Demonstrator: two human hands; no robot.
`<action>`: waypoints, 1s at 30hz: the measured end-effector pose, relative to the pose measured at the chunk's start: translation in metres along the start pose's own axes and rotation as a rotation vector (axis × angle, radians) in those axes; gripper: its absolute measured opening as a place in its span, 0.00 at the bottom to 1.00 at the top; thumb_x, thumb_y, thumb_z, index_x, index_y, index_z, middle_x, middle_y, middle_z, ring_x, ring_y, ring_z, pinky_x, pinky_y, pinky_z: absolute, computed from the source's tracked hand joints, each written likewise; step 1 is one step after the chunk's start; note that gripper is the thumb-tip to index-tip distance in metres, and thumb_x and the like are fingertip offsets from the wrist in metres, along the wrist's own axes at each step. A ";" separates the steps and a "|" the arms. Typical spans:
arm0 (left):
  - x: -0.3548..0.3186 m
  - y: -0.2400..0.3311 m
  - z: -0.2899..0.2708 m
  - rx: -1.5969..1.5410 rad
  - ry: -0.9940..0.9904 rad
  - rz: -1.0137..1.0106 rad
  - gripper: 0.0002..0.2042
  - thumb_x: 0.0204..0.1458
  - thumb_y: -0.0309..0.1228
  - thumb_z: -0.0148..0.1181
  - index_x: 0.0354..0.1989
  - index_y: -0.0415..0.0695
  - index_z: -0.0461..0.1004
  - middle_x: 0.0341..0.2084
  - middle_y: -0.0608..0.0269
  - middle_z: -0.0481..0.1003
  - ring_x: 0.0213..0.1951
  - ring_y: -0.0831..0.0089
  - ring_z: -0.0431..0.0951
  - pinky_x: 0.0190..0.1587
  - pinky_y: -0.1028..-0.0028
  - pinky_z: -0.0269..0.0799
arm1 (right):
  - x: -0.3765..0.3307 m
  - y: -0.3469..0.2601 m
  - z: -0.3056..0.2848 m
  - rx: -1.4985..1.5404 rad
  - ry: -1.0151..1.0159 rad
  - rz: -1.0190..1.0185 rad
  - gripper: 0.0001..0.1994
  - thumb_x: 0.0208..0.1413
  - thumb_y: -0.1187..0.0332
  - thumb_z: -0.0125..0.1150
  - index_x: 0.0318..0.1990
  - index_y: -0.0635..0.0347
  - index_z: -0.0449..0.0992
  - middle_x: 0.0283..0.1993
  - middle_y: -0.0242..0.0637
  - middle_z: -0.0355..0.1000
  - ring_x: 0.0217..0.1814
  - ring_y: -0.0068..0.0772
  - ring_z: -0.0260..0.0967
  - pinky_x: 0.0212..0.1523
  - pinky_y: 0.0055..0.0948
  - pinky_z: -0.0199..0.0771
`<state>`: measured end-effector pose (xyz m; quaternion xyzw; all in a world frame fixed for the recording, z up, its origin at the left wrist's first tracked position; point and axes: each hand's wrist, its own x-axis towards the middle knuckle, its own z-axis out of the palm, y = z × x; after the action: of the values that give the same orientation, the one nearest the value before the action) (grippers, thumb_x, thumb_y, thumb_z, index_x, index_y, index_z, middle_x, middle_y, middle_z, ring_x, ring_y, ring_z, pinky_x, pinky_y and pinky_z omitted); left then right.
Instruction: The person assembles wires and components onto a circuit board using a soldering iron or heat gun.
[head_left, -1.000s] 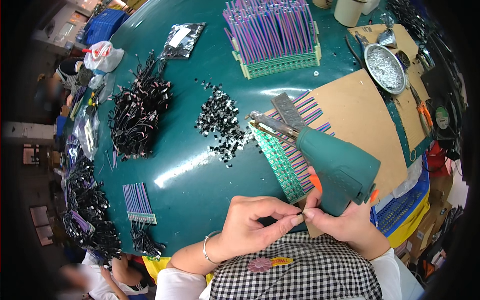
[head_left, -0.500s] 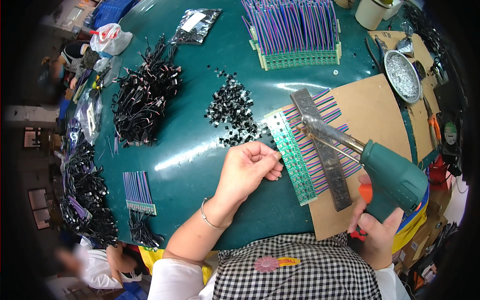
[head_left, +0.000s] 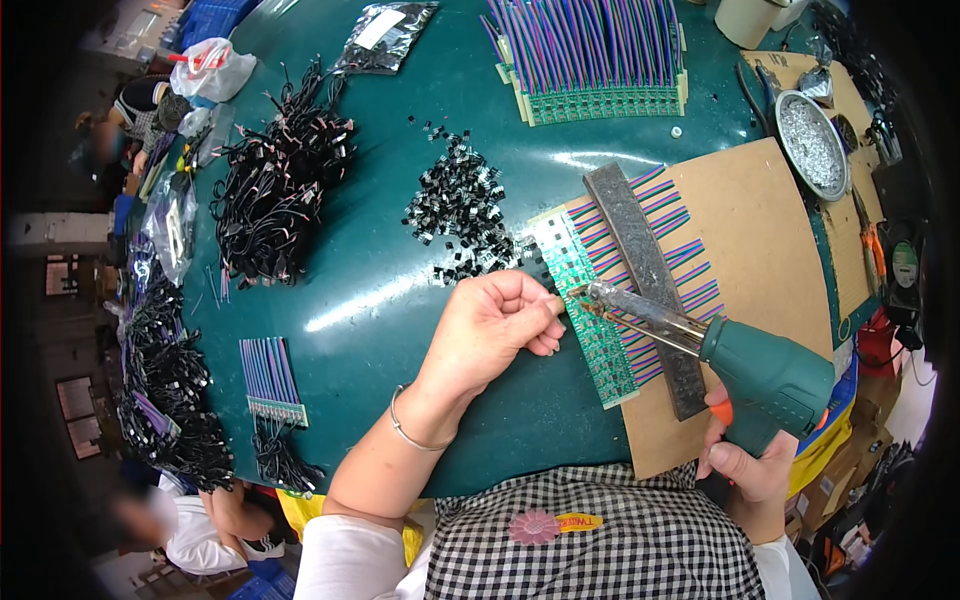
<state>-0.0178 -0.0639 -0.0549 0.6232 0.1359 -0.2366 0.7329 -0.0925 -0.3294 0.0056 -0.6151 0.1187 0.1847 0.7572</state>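
My left hand [head_left: 495, 325] is closed in a pinch at the left edge of a green circuit board panel [head_left: 608, 360]. What its fingertips hold, if anything, is too small to make out. In my right hand [head_left: 748, 468] is a green soldering gun [head_left: 775, 375], gripped by its handle, fingers by the orange trigger. Its tip reaches the panel just right of my left fingertips. Coloured wires [head_left: 690, 252] run rightward from the panel, beneath a dark metal bar [head_left: 655, 290], over a brown cardboard sheet [head_left: 765, 225]. Small black parts [head_left: 455, 205] lie piled beyond my left hand.
Black cables [head_left: 275, 200] are heaped at the left. Panels with purple wires [head_left: 600, 100] stand at the back. A small wired panel [head_left: 277, 410] lies at left front. A metal bowl [head_left: 843, 180] of silvery bits sits at right. Another person [head_left: 205, 530] is at lower left.
The soldering gun has moved left and down, its tip going from over the metal bar to the panel beside my left fingertips. My left hand stays pinched at the panel's edge.
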 end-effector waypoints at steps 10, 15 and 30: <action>-0.001 -0.002 0.001 -0.005 0.008 0.022 0.05 0.51 0.24 0.54 0.26 0.35 0.72 0.20 0.60 0.74 0.21 0.78 0.74 0.25 0.81 0.72 | 0.004 0.006 0.001 -0.017 -0.006 0.003 0.23 0.41 0.80 0.62 0.47 0.70 0.62 0.32 0.42 0.67 0.25 0.27 0.67 0.24 0.23 0.72; 0.000 -0.002 0.001 0.001 0.006 0.015 0.05 0.51 0.24 0.53 0.26 0.35 0.72 0.20 0.60 0.74 0.20 0.78 0.74 0.25 0.81 0.72 | 0.001 0.004 -0.002 -0.053 -0.021 0.072 0.23 0.41 0.79 0.62 0.47 0.71 0.62 0.25 0.39 0.66 0.24 0.26 0.66 0.24 0.23 0.71; 0.001 -0.002 0.000 0.008 0.011 -0.001 0.05 0.51 0.25 0.54 0.26 0.36 0.72 0.19 0.60 0.74 0.20 0.78 0.74 0.25 0.81 0.72 | 0.004 0.006 0.002 -0.026 0.011 -0.004 0.25 0.40 0.79 0.62 0.48 0.71 0.62 0.38 0.45 0.65 0.26 0.27 0.67 0.22 0.22 0.73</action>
<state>-0.0180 -0.0645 -0.0565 0.6274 0.1394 -0.2342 0.7295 -0.0919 -0.3260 -0.0007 -0.6262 0.1194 0.1814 0.7488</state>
